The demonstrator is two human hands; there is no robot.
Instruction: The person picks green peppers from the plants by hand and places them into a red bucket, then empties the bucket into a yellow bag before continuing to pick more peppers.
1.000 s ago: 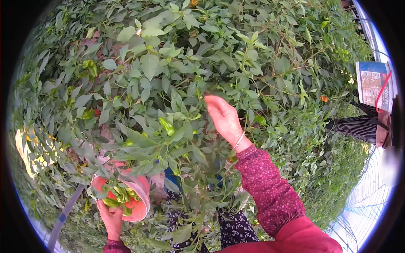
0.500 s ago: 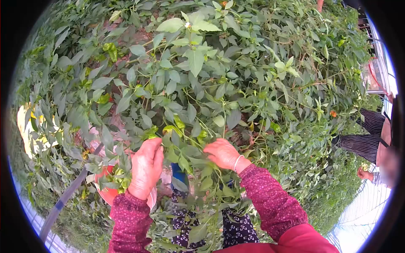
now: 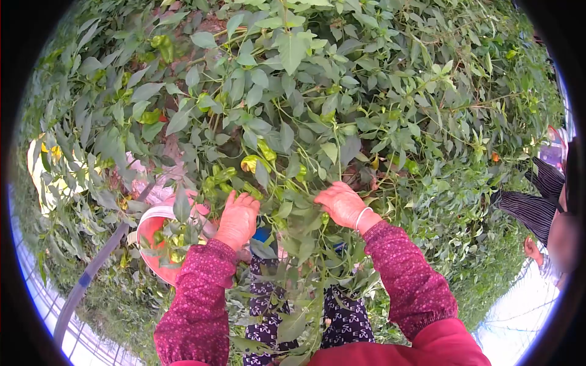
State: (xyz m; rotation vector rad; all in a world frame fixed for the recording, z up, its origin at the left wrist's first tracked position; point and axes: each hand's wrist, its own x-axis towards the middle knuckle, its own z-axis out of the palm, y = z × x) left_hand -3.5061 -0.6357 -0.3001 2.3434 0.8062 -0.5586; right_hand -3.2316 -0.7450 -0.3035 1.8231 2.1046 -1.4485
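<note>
Green peppers [image 3: 218,177] hang among the leaves just beyond my left hand [image 3: 239,218]. That hand has its fingers slightly apart at the foliage, and I see nothing held in it. A yellowish pepper [image 3: 250,163] and a green pepper [image 3: 266,149] hang a little farther up, between my hands. My right hand [image 3: 343,205], with a white band at the wrist, has its fingers curled in at a pepper plant stem [image 3: 339,160]; leaves partly cover the fingertips. A small green pepper [image 3: 325,218] hangs just below it.
A red bucket [image 3: 146,230] with a pale rim, holding picked peppers, stands left of my left arm. A grey pole [image 3: 91,271] slants past it. Dense pepper plants [image 3: 415,116] spread ahead. Another person in striped trousers [image 3: 530,204] is at the right edge.
The view has shifted, so plants sit lower or higher in it. My left hand has moved right and its fingers have spread. My right hand stays at the stem.
</note>
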